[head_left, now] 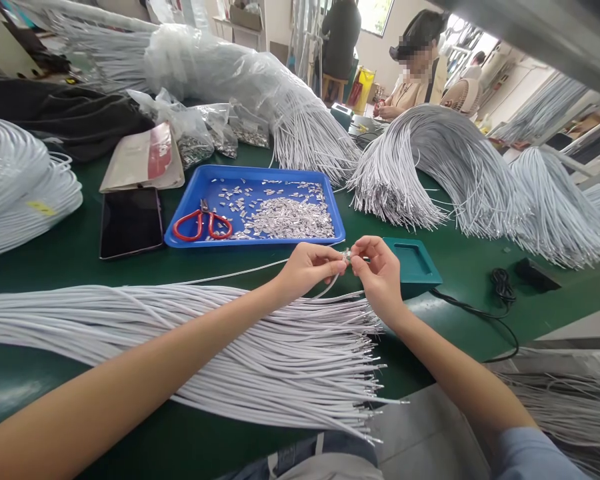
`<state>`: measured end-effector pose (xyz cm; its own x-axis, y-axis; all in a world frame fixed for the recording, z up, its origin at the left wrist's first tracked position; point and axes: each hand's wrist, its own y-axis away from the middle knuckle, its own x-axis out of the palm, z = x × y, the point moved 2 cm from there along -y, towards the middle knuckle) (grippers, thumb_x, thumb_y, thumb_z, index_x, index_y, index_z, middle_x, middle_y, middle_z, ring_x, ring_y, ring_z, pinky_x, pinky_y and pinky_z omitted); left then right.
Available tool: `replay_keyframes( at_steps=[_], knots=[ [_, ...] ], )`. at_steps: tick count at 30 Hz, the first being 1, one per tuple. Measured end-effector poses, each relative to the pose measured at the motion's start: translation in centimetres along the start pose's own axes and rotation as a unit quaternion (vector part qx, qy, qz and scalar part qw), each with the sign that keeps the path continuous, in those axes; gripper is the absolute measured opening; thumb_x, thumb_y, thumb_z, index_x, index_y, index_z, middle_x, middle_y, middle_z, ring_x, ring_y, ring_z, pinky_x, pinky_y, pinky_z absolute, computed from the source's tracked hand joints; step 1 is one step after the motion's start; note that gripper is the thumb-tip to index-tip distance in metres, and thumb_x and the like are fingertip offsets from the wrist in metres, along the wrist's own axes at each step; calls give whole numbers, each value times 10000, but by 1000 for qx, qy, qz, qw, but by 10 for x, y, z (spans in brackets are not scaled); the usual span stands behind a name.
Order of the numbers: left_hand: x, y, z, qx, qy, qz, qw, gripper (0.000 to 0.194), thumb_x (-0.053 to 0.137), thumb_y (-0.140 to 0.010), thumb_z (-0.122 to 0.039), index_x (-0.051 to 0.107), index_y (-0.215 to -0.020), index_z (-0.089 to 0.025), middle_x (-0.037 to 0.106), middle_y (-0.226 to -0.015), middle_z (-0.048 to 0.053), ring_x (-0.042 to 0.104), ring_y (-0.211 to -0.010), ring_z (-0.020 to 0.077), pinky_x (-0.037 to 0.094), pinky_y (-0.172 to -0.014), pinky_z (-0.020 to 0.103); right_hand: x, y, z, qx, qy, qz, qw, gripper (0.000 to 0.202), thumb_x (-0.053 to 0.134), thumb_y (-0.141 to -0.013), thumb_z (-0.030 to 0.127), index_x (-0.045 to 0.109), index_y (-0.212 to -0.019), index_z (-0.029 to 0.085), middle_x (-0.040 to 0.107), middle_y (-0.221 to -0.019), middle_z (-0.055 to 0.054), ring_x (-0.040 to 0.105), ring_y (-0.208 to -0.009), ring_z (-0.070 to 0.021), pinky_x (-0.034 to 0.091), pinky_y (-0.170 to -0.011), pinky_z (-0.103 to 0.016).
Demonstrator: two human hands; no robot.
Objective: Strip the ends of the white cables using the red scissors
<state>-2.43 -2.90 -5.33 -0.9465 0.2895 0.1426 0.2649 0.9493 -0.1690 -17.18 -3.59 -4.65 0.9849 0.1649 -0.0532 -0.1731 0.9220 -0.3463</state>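
My left hand [307, 270] is closed in a pinch near a white cable [240, 272], which trails away to the left. Its fingertips meet those of my right hand [380, 273], also pinched, at a small shiny metal piece [347, 255]. Fingers partly cover how the cable end and the metal piece sit together. Below both hands lies a thick bundle of white cables [260, 353], its bare ends pointing right. Just beyond them stands a blue tray [255, 244] with a heap of small metal pieces [295, 217] and red-handled scissors [201, 223].
A green device with a recessed top [413, 261] stands right of my hands, its black cord [480, 311] running right. Left of the tray lie a dark tablet [131, 223] and a worn folder [145, 160]. More cable bundles [400, 173] lie behind; a person [420, 73] sits across.
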Motion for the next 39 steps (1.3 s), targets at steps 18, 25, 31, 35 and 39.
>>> replay_keyframes(
  at_steps=[18, 25, 31, 35, 39],
  knots=[
    [2, 0, 0, -65, 29, 94, 993, 394, 663, -778, -456, 574, -653, -93, 442, -555, -29, 270, -433, 20, 155, -397, 172, 1, -2, 1, 15, -120, 55, 991, 217, 676, -741, 180, 648, -954, 211, 649, -865, -12, 607, -741, -131, 536, -615, -260],
    [1, 1, 2, -53, 14, 100, 993, 400, 687, -766, -466, 628, -695, -76, 515, -554, -12, 321, -400, 11, 216, -370, 155, 3, -2, 1, 43, -167, 49, 984, 194, 742, -721, 193, 558, -783, 197, 602, -723, 36, 571, -591, -93, 498, -559, -242],
    [2, 2, 1, -32, 19, 57, 998, 379, 766, -688, -444, 692, -736, -76, 586, -553, 20, 458, -405, 53, 376, -390, 179, 5, -1, 2, 118, -226, 54, 965, 358, 795, -672, 221, 441, -720, 197, 591, -685, 53, 501, -546, -71, 424, -538, -219],
    [2, 2, 0, -44, 26, 41, 998, 345, 803, -642, -398, 695, -713, -78, 597, -547, 17, 468, -411, 53, 372, -384, 169, 7, -1, 1, 145, -247, 54, 957, 369, 796, -656, 216, 434, -730, 201, 583, -673, 58, 489, -551, -71, 407, -541, -214],
    [1, 0, 1, -40, 21, 45, 998, 311, 775, -681, -366, 711, -758, -72, 684, -708, 74, 445, -412, 26, 343, -385, 161, 9, 0, 0, 189, -284, 64, 938, 371, 773, -655, 207, 421, -772, 213, 551, -665, 69, 470, -538, -71, 411, -551, -221]
  ],
)
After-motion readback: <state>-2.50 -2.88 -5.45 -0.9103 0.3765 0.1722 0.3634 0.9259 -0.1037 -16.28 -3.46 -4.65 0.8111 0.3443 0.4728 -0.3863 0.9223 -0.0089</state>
